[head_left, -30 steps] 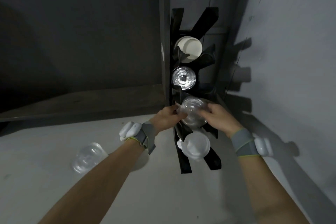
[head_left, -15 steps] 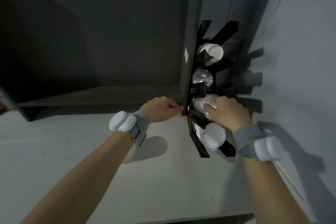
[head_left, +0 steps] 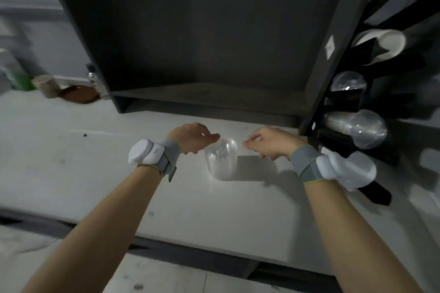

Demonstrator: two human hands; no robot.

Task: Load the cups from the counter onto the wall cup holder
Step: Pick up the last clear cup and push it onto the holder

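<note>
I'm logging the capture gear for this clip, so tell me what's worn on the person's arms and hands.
Both forearms are bare, with no sleeves or gloves. The left hand and the right hand each have a grey fabric wristband with a thin yellow-green edge at the wrist. A smooth, rounded white device is strapped to each band. No cables or markings are visible.

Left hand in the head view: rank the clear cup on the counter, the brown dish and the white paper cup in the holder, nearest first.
From the left hand:
1. Clear cup on the counter, just right of its fingertips.
2. Brown dish, far left, back of the counter.
3. White paper cup, top right in the wall holder.
</note>
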